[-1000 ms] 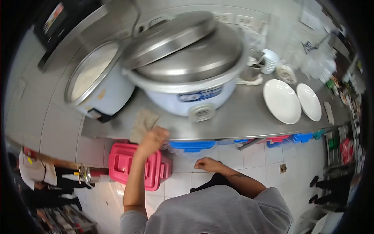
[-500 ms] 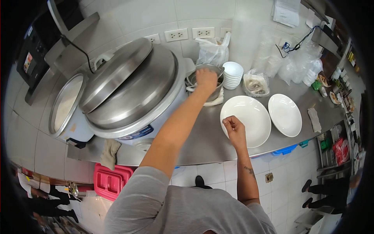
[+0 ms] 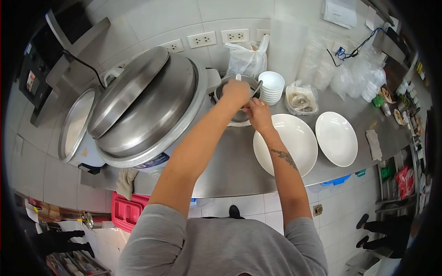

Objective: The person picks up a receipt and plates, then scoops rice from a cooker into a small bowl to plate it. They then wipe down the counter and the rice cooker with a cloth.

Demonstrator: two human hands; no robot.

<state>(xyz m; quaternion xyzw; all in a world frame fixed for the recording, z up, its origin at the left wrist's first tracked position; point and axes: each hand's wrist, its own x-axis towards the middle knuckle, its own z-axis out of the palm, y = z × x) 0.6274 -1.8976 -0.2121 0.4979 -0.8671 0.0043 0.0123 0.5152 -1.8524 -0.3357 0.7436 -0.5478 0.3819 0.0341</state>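
My left hand point(image 3: 236, 94) is closed in a fist over a metal pot point(image 3: 224, 86) on the counter. A short white end of a utensil point(image 3: 238, 77) sticks up above the fist; its lower part is hidden. Close against it, at the pot's right side, my right hand point(image 3: 259, 115) has its fingers pinched together, and what they hold is hidden. A metal handle point(image 3: 257, 88) leans out over the pot's right rim. Beneath my right forearm lies a large white bowl point(image 3: 294, 138), with an oval white plate point(image 3: 337, 139) to its right.
A big rice cooker point(image 3: 152, 115) with stacked metal lids fills the left side. Behind the pot are a white plastic bag point(image 3: 246, 60) and stacked small white bowls point(image 3: 271, 87). A bagged container point(image 3: 301, 99) and a folded cloth point(image 3: 374, 145) lie right. Other people's legs show at both edges.
My right hand has moved from above the large white bowl up and left to the pot, beside my left hand. My left hand has risen slightly from inside the pot, with a white end now showing.
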